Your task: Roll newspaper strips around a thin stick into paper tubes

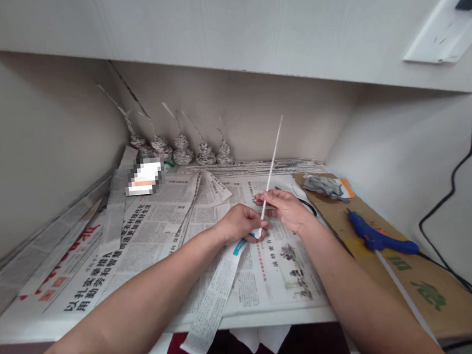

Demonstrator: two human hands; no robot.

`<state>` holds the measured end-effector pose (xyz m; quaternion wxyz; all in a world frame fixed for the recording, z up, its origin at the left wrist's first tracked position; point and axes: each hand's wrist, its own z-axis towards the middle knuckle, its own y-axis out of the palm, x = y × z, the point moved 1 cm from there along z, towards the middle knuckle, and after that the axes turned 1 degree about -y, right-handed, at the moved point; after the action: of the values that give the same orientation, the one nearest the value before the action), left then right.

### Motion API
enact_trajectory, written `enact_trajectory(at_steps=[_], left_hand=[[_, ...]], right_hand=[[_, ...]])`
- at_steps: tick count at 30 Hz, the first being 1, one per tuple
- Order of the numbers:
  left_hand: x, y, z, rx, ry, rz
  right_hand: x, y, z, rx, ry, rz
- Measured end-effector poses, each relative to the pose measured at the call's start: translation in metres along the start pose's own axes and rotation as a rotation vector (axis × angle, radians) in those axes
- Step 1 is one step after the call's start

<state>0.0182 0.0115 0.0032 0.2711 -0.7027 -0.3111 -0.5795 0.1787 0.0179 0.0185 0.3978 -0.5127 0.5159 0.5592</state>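
Between my two hands is a strip of newspaper (216,300), its upper part rolled into a thin paper tube (274,154) that slants up and to the right. My left hand (243,222) pinches the place where the flat strip turns into the roll. Just above it, the fingers of my right hand (282,207) are closed around the tube. The strip's flat tail hangs down past the table's front edge. Under both hands lie printed newspaper sheets (142,235).
Several gourd-shaped woven paper pieces (183,149) stand along the back wall, beside a bundle of thin paper rods (255,168). A pixelated phone-like object (143,177) lies at left. To the right, a blue glue gun (379,236) and a grey cloth (323,186) rest on cardboard (450,312).
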Motion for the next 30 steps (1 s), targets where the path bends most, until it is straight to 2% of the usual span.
enact_trajectory(at_steps=[3, 8, 13, 18, 22, 24, 27, 30], left_hand=[[0.0002, 0.0001, 0.0, -0.002, -0.002, -0.005], [0.0036, 0.0028, -0.0022, -0.017, -0.003, -0.022], [0.0052, 0.0019, -0.0023, 0.002, 0.005, -0.039], [0.0025, 0.002, -0.0008, 0.005, -0.018, -0.032], [0.0025, 0.0008, 0.0, 0.001, -0.002, -0.037], [0.0028, 0.0004, 0.0002, -0.005, 0.001, -0.043], [0.0031, 0.0004, 0.0, -0.009, 0.003, -0.032], [0.0036, 0.0006, -0.0007, 0.001, 0.002, -0.034]], right_hand=[[0.001, 0.0009, -0.0001, -0.067, 0.02, -0.014], [0.0024, -0.0004, 0.0004, 0.048, 0.007, -0.012], [-0.0012, 0.0003, -0.002, -0.061, 0.005, -0.004], [-0.002, -0.001, -0.0014, 0.055, -0.008, 0.0], [-0.0005, -0.0009, -0.0012, -0.083, 0.018, -0.009], [0.0006, -0.0014, -0.0007, -0.071, 0.027, -0.006], [0.0013, -0.0024, -0.0001, 0.02, 0.014, 0.01], [0.001, -0.0015, -0.001, -0.049, 0.022, 0.016]])
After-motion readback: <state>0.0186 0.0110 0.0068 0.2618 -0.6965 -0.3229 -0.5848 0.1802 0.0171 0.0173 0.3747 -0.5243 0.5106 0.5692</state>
